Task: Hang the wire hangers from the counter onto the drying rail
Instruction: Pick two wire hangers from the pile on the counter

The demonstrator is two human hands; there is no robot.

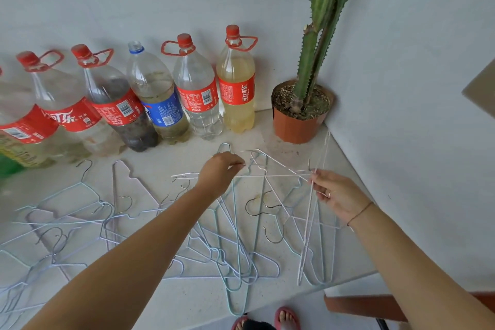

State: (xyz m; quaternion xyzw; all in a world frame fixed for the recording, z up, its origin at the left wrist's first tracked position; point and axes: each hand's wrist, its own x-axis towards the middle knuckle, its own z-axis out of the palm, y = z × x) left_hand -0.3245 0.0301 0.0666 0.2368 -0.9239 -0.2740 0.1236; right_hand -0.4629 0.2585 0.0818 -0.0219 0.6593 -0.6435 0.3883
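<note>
Barely started by the look of it: the left hand [219, 175] and right hand [338, 195] each pinch a white hanger [306, 233] with their fingers just above the counter [174, 292], the other hangers [241, 273] lie tangled there, and no rail is in view.

Soft daylight, seemingly blurred, warped edges.

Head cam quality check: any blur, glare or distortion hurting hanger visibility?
Head view: soft, even light, no glare or hard shadows; wide-angle bending tilts the bottles leftward; the far-left edge goes soft; the pale wire hangers read low-contrast on the counter.
</note>
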